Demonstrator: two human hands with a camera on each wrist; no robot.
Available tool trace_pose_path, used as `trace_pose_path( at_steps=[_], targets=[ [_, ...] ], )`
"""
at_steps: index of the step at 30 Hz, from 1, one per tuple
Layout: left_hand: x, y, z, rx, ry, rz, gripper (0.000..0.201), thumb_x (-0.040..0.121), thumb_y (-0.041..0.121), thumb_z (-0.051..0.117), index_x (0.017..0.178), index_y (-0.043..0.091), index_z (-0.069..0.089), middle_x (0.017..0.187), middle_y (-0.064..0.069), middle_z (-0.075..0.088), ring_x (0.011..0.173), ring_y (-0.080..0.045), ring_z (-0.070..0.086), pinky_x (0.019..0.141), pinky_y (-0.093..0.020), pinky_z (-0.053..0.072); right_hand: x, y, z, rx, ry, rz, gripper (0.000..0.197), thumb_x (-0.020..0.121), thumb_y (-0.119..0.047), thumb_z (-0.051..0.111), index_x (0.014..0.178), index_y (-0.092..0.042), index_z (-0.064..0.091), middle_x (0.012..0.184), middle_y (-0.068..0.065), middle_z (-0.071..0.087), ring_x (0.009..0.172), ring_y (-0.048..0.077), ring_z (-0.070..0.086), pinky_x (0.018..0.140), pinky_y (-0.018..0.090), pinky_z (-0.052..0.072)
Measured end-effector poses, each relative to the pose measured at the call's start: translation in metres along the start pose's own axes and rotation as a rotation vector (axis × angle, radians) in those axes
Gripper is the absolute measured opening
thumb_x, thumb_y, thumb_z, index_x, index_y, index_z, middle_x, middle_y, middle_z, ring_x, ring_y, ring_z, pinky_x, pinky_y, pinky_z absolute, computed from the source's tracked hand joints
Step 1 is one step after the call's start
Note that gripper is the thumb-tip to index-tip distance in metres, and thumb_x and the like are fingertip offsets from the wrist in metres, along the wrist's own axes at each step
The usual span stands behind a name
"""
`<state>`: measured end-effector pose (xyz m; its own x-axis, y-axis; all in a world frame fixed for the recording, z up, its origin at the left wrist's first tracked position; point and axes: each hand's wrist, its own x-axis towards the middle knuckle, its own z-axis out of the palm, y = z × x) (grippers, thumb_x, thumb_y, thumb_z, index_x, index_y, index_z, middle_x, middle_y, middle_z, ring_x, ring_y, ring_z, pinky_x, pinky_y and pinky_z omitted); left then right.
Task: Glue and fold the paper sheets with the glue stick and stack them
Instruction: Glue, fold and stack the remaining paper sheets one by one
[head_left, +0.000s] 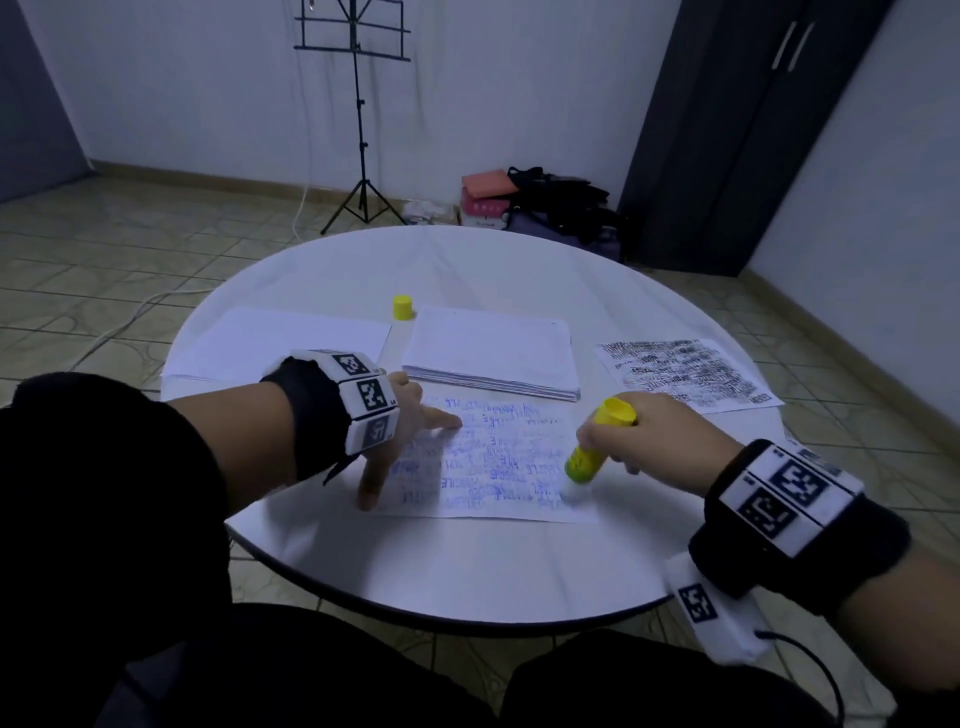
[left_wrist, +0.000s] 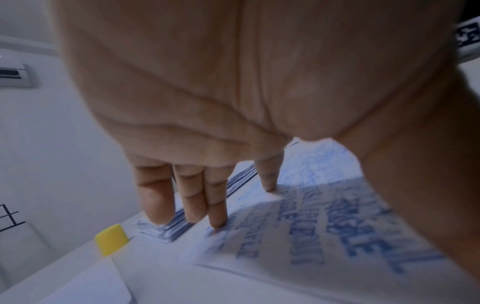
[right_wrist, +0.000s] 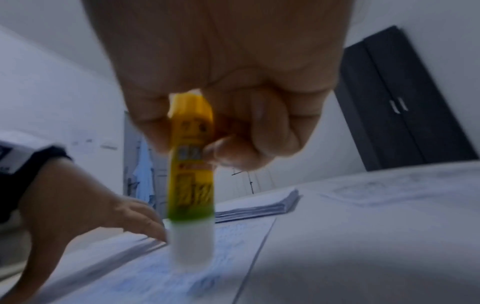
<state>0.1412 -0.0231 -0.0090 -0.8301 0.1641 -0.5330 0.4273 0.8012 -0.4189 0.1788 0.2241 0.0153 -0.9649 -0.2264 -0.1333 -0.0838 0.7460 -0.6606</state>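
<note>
Right hand (head_left: 655, 435) curled round yellow glue stick (head_left: 597, 441), white tip pressed down on blue-inked paper sheet (head_left: 493, 462) near its 4 o'clock corner. Left hand (head_left: 402, 431) spread flat, fingers (left_wrist: 217, 207) straight, pinning same sheet at 9 o'clock edge. Sheet at 6 o'clock on round white bench (head_left: 467, 566). Stack of sheets (head_left: 491, 353) just beyond at 12 o'clock; yellow cap (head_left: 403, 306) upright by its far left corner. Black-printed sheet (head_left: 685, 376) at 2 o'clock, blank sheet (head_left: 280, 340) at 10 o'clock.

Matt paper sheet (head_left: 498, 457), glossy plastic glue stick (head_left: 597, 447), smooth white table (head_left: 467, 566)
</note>
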Motion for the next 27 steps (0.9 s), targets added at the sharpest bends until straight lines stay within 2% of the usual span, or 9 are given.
trace_pose_path(
  at_steps=[2, 6, 9, 15, 18, 21, 23, 25, 27],
  targets=[
    [-0.004, -0.003, 0.002, -0.060, 0.004, 0.006, 0.136, 0.050, 0.059, 0.085, 0.147, 0.046, -0.009, 0.143, -0.003, 0.031, 0.133, -0.025, 0.028, 0.108, -0.047, 0.032, 0.001, 0.006, -0.003, 0.225, 0.128, 0.029, 0.001, 0.083, -0.015, 0.066, 0.082, -0.015, 0.065, 0.068, -0.002, 0.066, 0.066, 0.014, 0.058, 0.056, 0.022, 0.040],
    [-0.011, -0.009, 0.008, -0.177, -0.003, 0.026, 0.130, 0.058, 0.051, 0.086, 0.150, 0.040, -0.005, 0.155, 0.001, 0.016, 0.142, -0.023, 0.016, 0.114, -0.043, 0.026, 0.021, 0.028, -0.004, 0.463, 0.236, 0.167, 0.034, 0.083, 0.001, 0.061, 0.108, -0.019, 0.051, 0.089, 0.007, 0.062, 0.081, 0.023, 0.058, 0.058, 0.026, 0.036],
    [-0.014, -0.008, 0.007, -0.202, -0.015, 0.063, 0.121, 0.063, 0.043, 0.085, 0.151, 0.037, 0.002, 0.157, 0.002, 0.014, 0.143, -0.025, 0.017, 0.111, -0.043, 0.027, 0.037, 0.038, -0.002, 0.409, 0.255, 0.249, 0.029, 0.085, 0.001, 0.060, 0.111, -0.012, 0.056, 0.082, 0.004, 0.054, 0.072, 0.019, 0.052, 0.061, 0.027, 0.039],
    [-0.013, -0.006, 0.005, -0.214, -0.009, 0.132, 0.108, 0.066, 0.035, 0.084, 0.148, 0.038, 0.014, 0.146, 0.005, 0.026, 0.133, -0.024, 0.032, 0.104, -0.043, 0.039, 0.060, 0.052, 0.003, 0.273, 0.258, 0.385, 0.045, 0.070, 0.003, 0.064, 0.108, -0.020, 0.064, 0.104, 0.003, 0.064, 0.104, 0.029, 0.061, 0.093, 0.043, 0.051],
    [-0.013, -0.005, 0.010, -0.239, -0.012, 0.137, 0.100, 0.072, 0.025, 0.078, 0.148, 0.038, 0.014, 0.147, 0.005, 0.023, 0.131, -0.023, 0.038, 0.100, -0.042, 0.043, 0.071, 0.070, 0.008, 0.292, 0.240, 0.399, 0.038, 0.063, 0.002, 0.065, 0.093, -0.022, 0.063, 0.097, 0.007, 0.066, 0.097, 0.035, 0.065, 0.087, 0.051, 0.053],
    [-0.014, -0.006, 0.018, -0.300, 0.018, 0.121, 0.090, 0.078, 0.016, 0.068, 0.148, 0.039, 0.016, 0.156, 0.002, 0.010, 0.137, -0.022, 0.032, 0.103, -0.040, 0.042, 0.066, 0.067, 0.007, 0.306, 0.214, 0.465, 0.064, 0.053, -0.006, 0.073, 0.114, -0.015, 0.054, 0.107, 0.018, 0.064, 0.089, 0.031, 0.063, 0.087, 0.042, 0.051],
    [-0.017, -0.011, 0.022, -0.364, 0.042, 0.106, 0.086, 0.082, 0.015, 0.062, 0.149, 0.039, 0.014, 0.159, 0.004, 0.000, 0.142, -0.019, 0.024, 0.106, -0.035, 0.039, 0.052, 0.055, 0.007, 0.278, 0.233, 0.532, 0.065, 0.061, -0.004, 0.075, 0.120, -0.004, 0.047, 0.094, 0.017, 0.057, 0.074, 0.026, 0.054, 0.068, 0.033, 0.048],
    [-0.021, -0.020, 0.026, -0.432, 0.065, 0.084, 0.082, 0.084, 0.016, 0.061, 0.150, 0.037, 0.016, 0.160, 0.005, -0.001, 0.143, -0.018, 0.021, 0.107, -0.033, 0.036, 0.039, 0.042, 0.008, 0.202, 0.166, 0.569, 0.032, 0.070, -0.004, 0.069, 0.096, -0.001, 0.049, 0.067, 0.010, 0.043, 0.053, 0.020, 0.039, 0.048, 0.026, 0.031],
    [-0.023, -0.035, 0.032, -0.477, 0.087, 0.044, 0.079, 0.085, 0.021, 0.063, 0.150, 0.036, 0.019, 0.160, 0.005, 0.002, 0.143, -0.018, 0.021, 0.111, -0.034, 0.032, 0.026, 0.020, 0.017, 0.130, 0.012, 0.518, 0.020, 0.076, -0.007, 0.064, 0.075, -0.009, 0.044, 0.060, 0.007, 0.037, 0.049, 0.018, 0.033, 0.046, 0.025, 0.024]
  ],
)
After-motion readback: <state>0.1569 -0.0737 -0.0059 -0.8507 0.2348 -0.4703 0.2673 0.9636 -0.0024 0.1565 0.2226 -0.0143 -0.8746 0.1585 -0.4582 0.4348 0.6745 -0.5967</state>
